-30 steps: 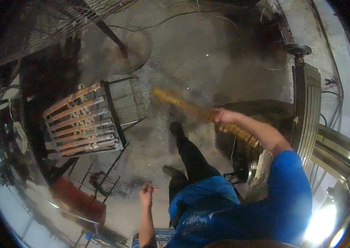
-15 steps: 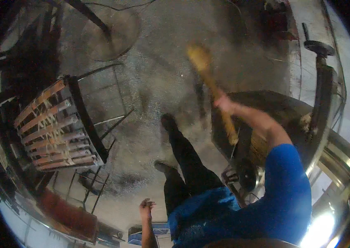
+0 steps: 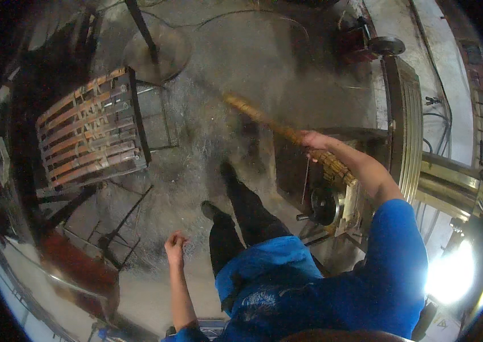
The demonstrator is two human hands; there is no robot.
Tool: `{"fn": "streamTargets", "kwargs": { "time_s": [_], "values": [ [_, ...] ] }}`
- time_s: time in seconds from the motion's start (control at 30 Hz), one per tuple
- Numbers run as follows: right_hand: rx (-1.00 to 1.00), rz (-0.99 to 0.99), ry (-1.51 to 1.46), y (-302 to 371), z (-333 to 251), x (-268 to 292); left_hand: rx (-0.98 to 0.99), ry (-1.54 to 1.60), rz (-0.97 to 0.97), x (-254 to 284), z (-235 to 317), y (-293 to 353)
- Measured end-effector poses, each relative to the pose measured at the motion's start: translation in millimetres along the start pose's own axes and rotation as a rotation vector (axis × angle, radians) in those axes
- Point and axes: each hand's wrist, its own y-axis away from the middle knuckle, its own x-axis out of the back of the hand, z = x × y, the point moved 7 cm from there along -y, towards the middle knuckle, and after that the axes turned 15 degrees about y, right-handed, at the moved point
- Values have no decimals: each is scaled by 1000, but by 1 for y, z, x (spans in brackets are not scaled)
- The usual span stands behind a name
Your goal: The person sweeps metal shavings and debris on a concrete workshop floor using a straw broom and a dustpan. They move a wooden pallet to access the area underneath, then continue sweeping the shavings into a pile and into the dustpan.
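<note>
My right hand (image 3: 314,143) is closed around the handle of a straw broom (image 3: 261,118), holding it in mid-air over the floor. The thick, bound end of its handle sticks out behind the hand toward the machine at the right. The broom's far end points up and left and is smeared by motion, so its bristles are not clear. Low at the left of my body hangs my left hand (image 3: 177,242), fingers loosely bent and apart, with nothing visible in it.
A stand (image 3: 93,128) bearing several brown slats or bars is at the left. To the right is a machine with a black handwheel (image 3: 325,206), another handwheel (image 3: 386,45) and a ribbed metal bed (image 3: 411,125). A round base (image 3: 167,54) with a pole stands far left.
The broom has swung left, its far end now lower and further left. My left hand has moved up and left. The view has shifted, showing more of the machine.
</note>
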Motion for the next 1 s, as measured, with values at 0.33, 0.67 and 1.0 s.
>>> {"fn": "streamTargets", "kwargs": {
  "time_s": [0.33,0.67,1.0],
  "values": [
    [382,99,497,-164,71,27,328,125,307,123,-147,89],
    [-59,-500,-423,-17,28,-129,48,-86,-82,-6,-81,23],
    [213,212,-262,-50,60,23,205,-91,149,39,-62,12]
  ]
}}
